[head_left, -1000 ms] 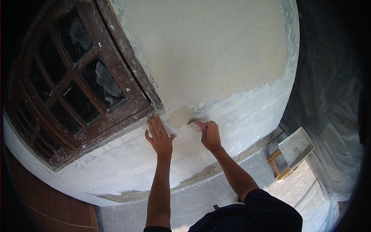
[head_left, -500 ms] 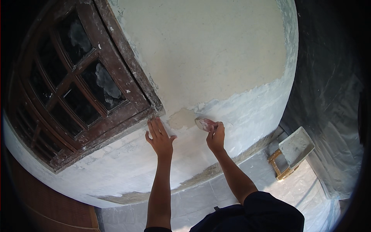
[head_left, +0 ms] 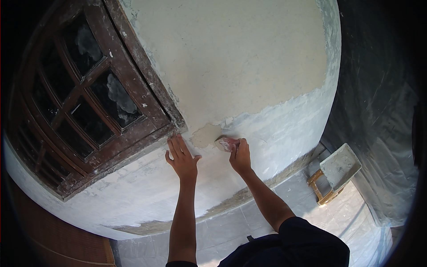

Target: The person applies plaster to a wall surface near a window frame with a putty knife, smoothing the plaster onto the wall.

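My left hand (head_left: 181,158) lies with fingers spread on the white wall (head_left: 147,200), its fingertips just under the lower corner of a brown wooden window frame (head_left: 138,130). To its right, my right hand (head_left: 240,158) grips a small scraper (head_left: 228,143) with a reddish, white-smeared body. The scraper's edge is at the right side of an irregular beige bare patch (head_left: 205,133) in the white coating. Above is a large beige plastered area (head_left: 242,53) with ragged white borders.
A plaster-coated tray (head_left: 334,161) rests on a small wooden stool (head_left: 316,187) at the lower right. Grey sheeting (head_left: 262,209) covers the floor along the wall, and dark plastic sheeting (head_left: 378,111) hangs at the right. A reddish-brown surface (head_left: 58,227) is at the lower left.
My right hand and scraper shifted right along the wall, then back left to the patch's edge. My left hand has stayed in place on the wall.
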`<state>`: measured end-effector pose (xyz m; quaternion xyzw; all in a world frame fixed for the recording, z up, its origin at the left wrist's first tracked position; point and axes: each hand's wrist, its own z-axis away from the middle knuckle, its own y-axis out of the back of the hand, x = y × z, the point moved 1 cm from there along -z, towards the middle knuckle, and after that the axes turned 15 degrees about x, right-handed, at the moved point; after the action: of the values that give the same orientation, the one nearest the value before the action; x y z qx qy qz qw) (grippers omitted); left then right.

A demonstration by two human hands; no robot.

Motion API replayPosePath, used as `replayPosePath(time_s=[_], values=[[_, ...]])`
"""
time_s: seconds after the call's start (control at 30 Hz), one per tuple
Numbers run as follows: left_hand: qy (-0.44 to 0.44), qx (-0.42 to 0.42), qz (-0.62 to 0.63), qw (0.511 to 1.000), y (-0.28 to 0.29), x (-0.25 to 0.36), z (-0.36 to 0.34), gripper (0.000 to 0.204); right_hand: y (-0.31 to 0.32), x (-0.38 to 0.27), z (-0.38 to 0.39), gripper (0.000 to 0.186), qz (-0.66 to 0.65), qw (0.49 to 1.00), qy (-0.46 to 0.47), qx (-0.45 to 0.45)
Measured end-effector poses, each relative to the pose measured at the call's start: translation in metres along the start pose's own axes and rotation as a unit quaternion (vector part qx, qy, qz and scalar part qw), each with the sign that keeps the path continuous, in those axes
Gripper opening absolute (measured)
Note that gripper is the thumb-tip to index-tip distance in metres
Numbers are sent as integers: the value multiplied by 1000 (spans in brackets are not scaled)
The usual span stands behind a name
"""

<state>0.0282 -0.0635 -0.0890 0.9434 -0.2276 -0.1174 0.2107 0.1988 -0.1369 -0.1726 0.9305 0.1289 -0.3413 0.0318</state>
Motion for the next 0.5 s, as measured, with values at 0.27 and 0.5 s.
replayPosePath(time_s=[0.27,0.5], values=[[15,-7,18,1000,3,1,-1,120,-2,2,4,25,-41,995,-86,3],[2,2,-2,1000,3,-5,0,126,-1,-1,4,21,-81,974,-205,55]])
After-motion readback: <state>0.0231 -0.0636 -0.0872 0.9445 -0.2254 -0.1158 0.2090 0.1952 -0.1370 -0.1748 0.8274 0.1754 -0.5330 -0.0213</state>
